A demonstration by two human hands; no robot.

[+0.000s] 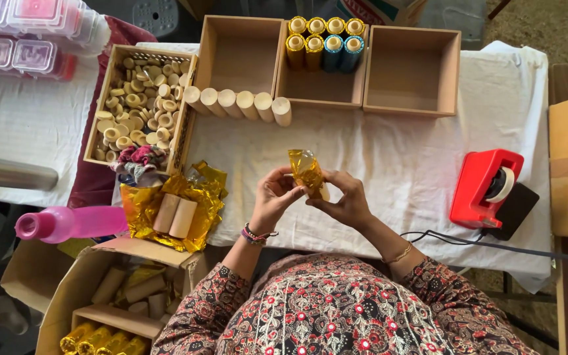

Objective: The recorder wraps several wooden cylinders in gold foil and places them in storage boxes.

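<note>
Gold-wrapped tube (308, 172) pinched between left hand (272, 197); right hand (345, 198).

- You get one head view, looking steeply down from above your fingers (295, 192), close in.
- Beyond the fingers the table (389, 158) fills the frame.

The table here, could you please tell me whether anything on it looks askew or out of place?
Mostly tidy. The pink bottle lies on its side at the table's left edge, and the gold foil sheets sit crumpled under two bare tubes.
</note>
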